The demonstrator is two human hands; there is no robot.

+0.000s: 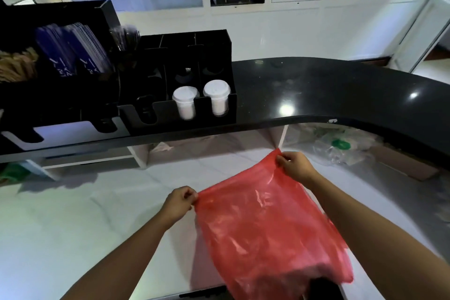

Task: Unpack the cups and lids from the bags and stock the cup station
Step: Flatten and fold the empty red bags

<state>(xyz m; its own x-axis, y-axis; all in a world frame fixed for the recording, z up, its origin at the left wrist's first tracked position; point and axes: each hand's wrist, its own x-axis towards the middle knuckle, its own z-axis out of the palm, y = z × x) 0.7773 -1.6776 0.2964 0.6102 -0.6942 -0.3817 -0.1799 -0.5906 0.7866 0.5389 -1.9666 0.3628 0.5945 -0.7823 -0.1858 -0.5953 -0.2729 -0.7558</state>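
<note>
Red bag (267, 226) corners in fingers (191, 195) of left hand (179, 203), right hand (295, 165).

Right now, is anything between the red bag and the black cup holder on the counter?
Nothing visible blocks the way. The left hand and right hand pinch the top edge of the red bag in open air below the counter; the cup holder sits up and to the left, past the counter's front edge.

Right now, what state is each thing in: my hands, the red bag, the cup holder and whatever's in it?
Left hand: pinching the red bag's top edge.
Right hand: pinching its far top corner.
Red bag: spread between the hands, hanging limp.
Cup holder: upright on the counter.
White stacks: upright in two front slots.
</note>
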